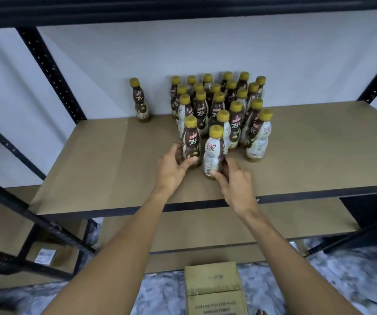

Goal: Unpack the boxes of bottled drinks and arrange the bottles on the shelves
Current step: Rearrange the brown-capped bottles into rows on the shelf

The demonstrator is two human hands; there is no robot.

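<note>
Several brown-and-white coffee bottles with yellow caps stand clustered (226, 103) toward the back of the tan shelf board (105, 164). One lone bottle (140, 101) stands apart at the back left. My left hand (172, 165) grips the lower body of a front bottle (191, 138), which stands on the board. My right hand (233, 178) grips the base of another front bottle (214, 148), just to its right. Both bottles are upright at the front of the cluster.
A cardboard box (214, 289) sits on the mottled floor below the shelf's front edge. A lower shelf board (273, 223) lies underneath. Black perforated uprights (48, 71) frame the rack, with another rack (12, 201) at the left holding a labelled box (46, 255).
</note>
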